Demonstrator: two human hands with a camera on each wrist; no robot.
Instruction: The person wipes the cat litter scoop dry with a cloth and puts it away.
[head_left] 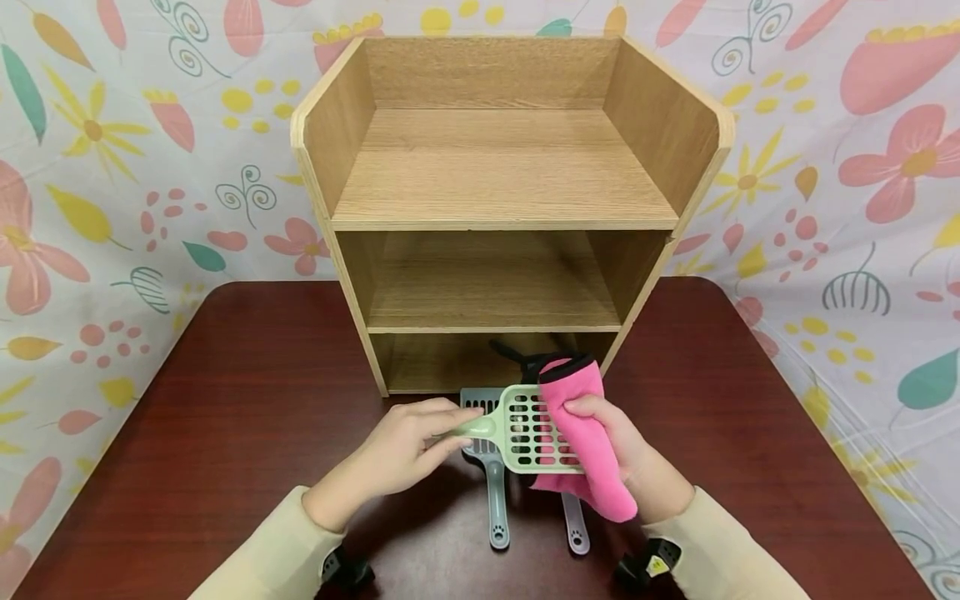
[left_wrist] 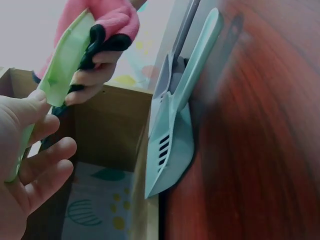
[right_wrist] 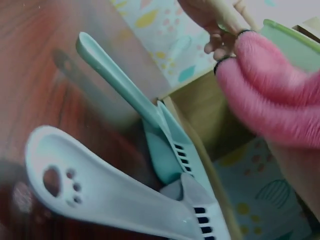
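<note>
My left hand (head_left: 408, 446) pinches the handle of a light green slotted scoop (head_left: 525, 425), its other fingers extended. In my right hand (head_left: 626, 454) is a pink cloth (head_left: 592, 442) with black edging, held against the scoop's right side. The left wrist view shows the green scoop (left_wrist: 65, 60) edge-on, with the cloth (left_wrist: 112, 20) around its far edge. Below lie a blue-grey scoop (head_left: 497, 500) and a pale grey scoop (head_left: 576, 525), handles toward the front; in the right wrist view the pale one (right_wrist: 110, 185) is closest. The cloth hides part of the green scoop's slotted head.
A wooden shelf unit (head_left: 468, 223) with three levels stands at the back of the dark red table (head_left: 262, 417). Something black (head_left: 510, 352) lies at its lowest level, partly behind the cloth. A patterned sheet (head_left: 97, 208) hangs behind.
</note>
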